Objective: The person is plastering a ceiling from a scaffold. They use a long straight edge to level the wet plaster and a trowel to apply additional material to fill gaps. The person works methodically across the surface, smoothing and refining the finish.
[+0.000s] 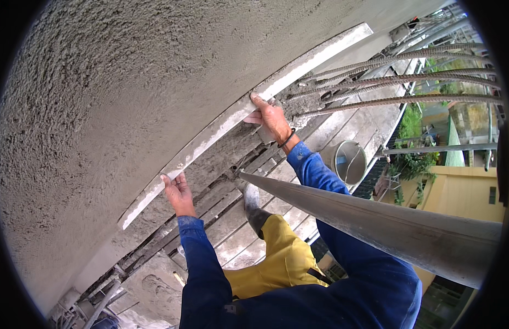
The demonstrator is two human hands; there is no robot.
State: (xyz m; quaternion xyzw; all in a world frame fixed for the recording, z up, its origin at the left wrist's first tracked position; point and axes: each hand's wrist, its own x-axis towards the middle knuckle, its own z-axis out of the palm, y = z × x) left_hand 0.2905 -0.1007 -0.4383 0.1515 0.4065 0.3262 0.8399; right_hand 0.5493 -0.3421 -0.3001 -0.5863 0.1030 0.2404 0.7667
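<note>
A long pale straightedge (210, 140), smeared with mortar, lies along the grey plastered wall (128, 71). My left hand (179, 196) grips it near its lower left end, thumb over the near face. Farther up, past its middle, my right hand (272, 119) is closed on the same bar, with a dark band at the wrist. Parts of the fingers of both hands are hidden behind the bar. The plaster is rough and lumpy on the left and smoother close to the straightedge.
A thick metal pole (364, 216) slants across in front of me, close to my right arm. Ribbed steel bars (397, 104) stick out at the upper right. A bucket (349, 163) stands on the plank platform (326, 131), whose edge drops off at the right.
</note>
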